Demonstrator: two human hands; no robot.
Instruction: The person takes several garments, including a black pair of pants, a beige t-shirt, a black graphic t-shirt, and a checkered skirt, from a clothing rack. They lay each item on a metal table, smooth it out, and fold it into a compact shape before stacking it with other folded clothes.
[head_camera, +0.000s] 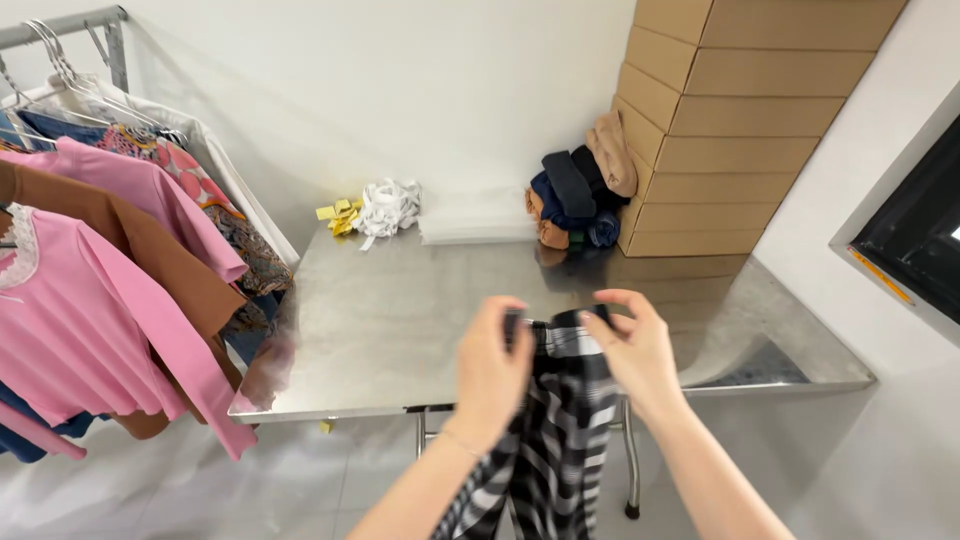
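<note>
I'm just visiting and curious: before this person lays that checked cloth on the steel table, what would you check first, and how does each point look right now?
1. Both hands grip the cloth: left hand and right hand each pinch the top edge of the black-and-white checked garment. Ok.
2. Garment hangs free: it drops below the table edge, not snagged as far as shown. Ok.
3. Bare space on the steel table ahead of the hands. Ok.
4. Pile of dark folded clothes and white rags sit at the far end, apart. Ok.
5. Pink tops on the rack hang near the table's left corner; touching it: cannot tell.
</note>
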